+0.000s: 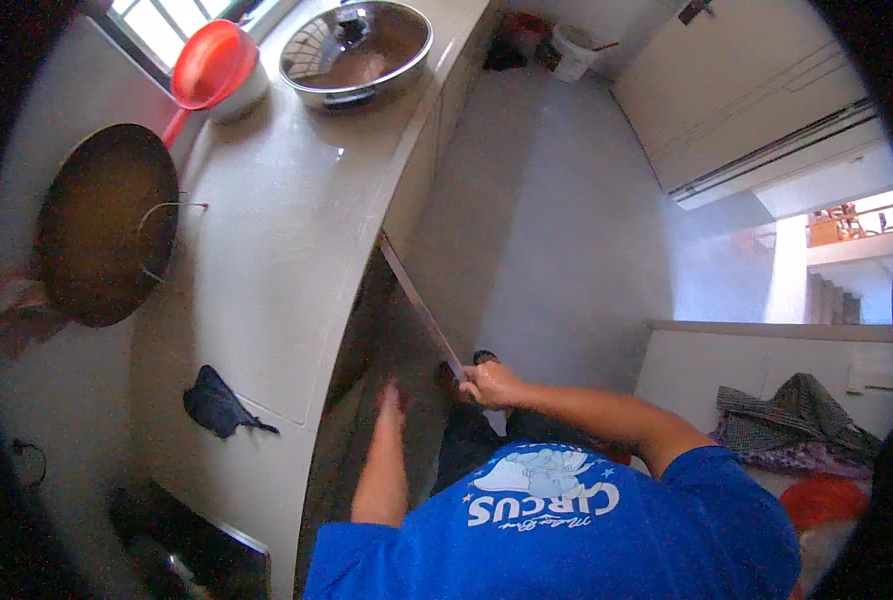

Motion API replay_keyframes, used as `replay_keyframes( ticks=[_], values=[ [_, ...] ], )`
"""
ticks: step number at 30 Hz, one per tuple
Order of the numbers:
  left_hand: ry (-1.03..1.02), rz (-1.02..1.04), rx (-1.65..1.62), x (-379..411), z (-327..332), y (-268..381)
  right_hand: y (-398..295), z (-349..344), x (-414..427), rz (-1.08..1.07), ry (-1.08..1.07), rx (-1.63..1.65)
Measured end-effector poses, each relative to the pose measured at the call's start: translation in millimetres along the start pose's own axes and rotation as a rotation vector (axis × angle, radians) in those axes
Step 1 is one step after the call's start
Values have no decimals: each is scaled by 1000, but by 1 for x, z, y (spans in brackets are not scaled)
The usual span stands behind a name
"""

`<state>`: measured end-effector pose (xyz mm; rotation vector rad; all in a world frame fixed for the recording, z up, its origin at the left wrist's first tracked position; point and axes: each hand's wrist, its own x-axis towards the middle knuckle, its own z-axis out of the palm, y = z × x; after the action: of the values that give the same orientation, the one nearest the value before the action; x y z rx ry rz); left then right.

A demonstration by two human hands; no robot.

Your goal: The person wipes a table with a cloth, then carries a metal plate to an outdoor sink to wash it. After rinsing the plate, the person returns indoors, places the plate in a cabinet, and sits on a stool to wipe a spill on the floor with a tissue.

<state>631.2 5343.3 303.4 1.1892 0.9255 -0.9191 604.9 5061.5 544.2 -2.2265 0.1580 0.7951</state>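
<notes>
My right hand (493,384) grips the free end of a cabinet door (424,311) that stands swung out from under the countertop (266,277). Seen from above, the door shows as a narrow pale strip, hinged near the counter's front edge. My left hand (393,403) reaches down into the dark space by the open cabinet (352,367). It is small and blurred, and its fingers are hard to make out. The inside of the cabinet is mostly in shadow. Above it, a dark crumpled cloth (221,403) lies on the countertop.
A lidded pan (356,56) and a red strainer (213,64) over a pale pot stand at the counter's far end. A large round dark pan (108,225) leans against the wall. A white bucket (570,52) stands on the far floor. Checked cloth (795,412) lies at right.
</notes>
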Motion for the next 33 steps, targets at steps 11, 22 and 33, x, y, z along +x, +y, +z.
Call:
replay_keyframes(
  ticks=[11, 22, 33],
  values=[
    [-23, 138, -726, -115, -12, 31, 17, -46, 2, -212, -214, -265],
    [93, 443, -1097, -122, -17, 86, 174, -92, -75, 250, 81, -243],
    [114, 485, -719, -65, -39, 74, 246, -63, -149, 406, 268, -133]
  ],
)
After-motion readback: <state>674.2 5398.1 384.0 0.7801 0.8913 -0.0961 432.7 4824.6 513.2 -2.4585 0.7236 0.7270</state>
